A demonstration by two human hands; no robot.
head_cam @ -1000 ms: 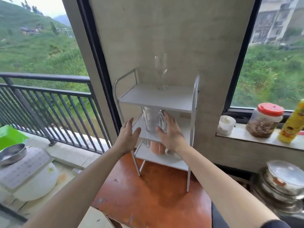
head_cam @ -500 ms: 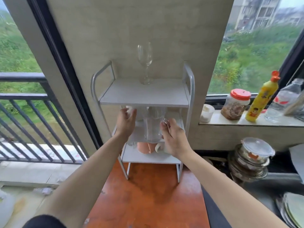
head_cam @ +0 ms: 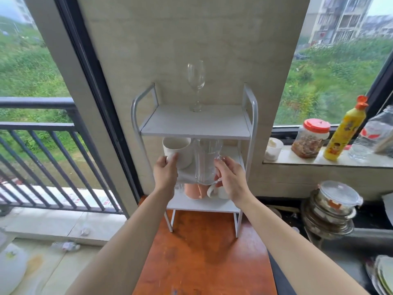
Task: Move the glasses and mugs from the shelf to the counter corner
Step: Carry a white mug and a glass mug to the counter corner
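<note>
A white three-tier shelf (head_cam: 195,126) stands on an orange-brown counter (head_cam: 202,252). A wine glass (head_cam: 196,86) stands upright on the top tier. On the middle tier, my left hand (head_cam: 165,173) grips a white mug (head_cam: 178,152), and my right hand (head_cam: 230,177) holds the handle of a clear glass mug (head_cam: 206,165). The bottom tier holds a peach cup (head_cam: 193,190) and a white mug (head_cam: 217,191), partly hidden behind my hands, plus a small glass at its left.
To the right, a windowsill carries a small white cup (head_cam: 274,149), a red-lidded jar (head_cam: 310,137), a yellow bottle (head_cam: 344,130) and a clear bottle (head_cam: 374,137). Stacked lidded bowls (head_cam: 331,207) and plates (head_cam: 382,275) sit lower right. A balcony railing (head_cam: 42,158) lies left.
My left hand has reached into the middle tier and closed on the white mug. My right hand has wrapped the glass mug's handle. The view has shifted right.
</note>
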